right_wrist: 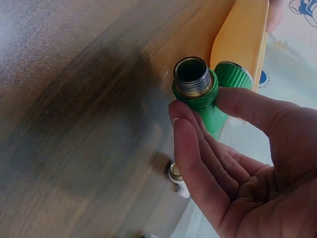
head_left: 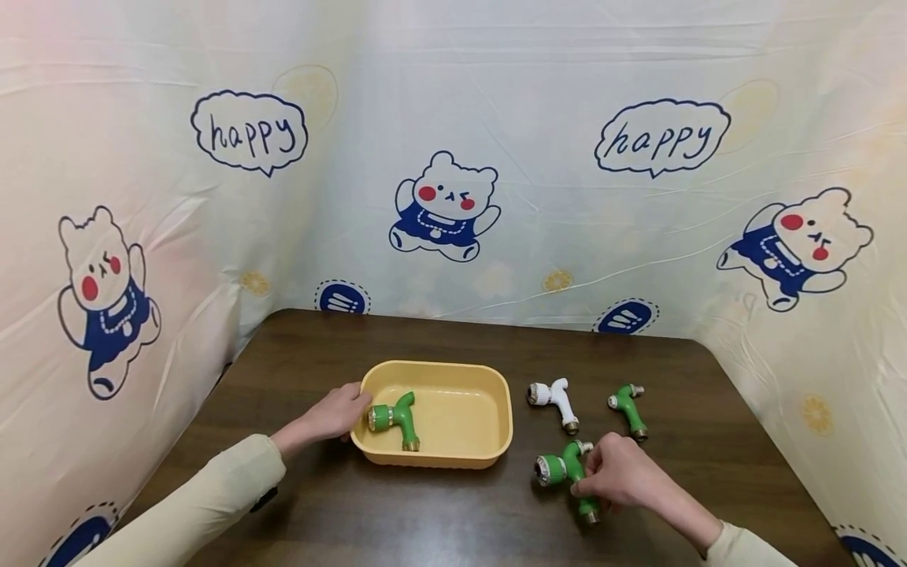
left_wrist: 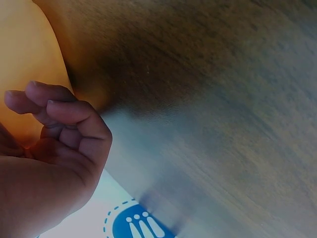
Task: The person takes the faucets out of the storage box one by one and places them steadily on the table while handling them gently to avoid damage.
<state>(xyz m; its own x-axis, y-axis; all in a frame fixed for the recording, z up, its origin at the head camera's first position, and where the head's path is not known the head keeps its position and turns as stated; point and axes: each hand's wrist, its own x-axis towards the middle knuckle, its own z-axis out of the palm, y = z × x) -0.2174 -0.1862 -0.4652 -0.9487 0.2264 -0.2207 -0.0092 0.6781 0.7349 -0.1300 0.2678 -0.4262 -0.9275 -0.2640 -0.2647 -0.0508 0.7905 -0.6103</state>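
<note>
Right of the yellow tub (head_left: 448,458), the right hand (head_left: 622,472) pinches a green tap (head_left: 571,462); the left hand (head_left: 337,413), fingers bent, grips the tub. The knob's (head_left: 553,470) weight could twist the tap loose.

You've got a green tap (head_left: 572,466) w/ ribbed knob & threaded end btwn R fingers (right_wrist: 189,148); yellow tray (head_left: 464,417) upright, L of it.
</note>
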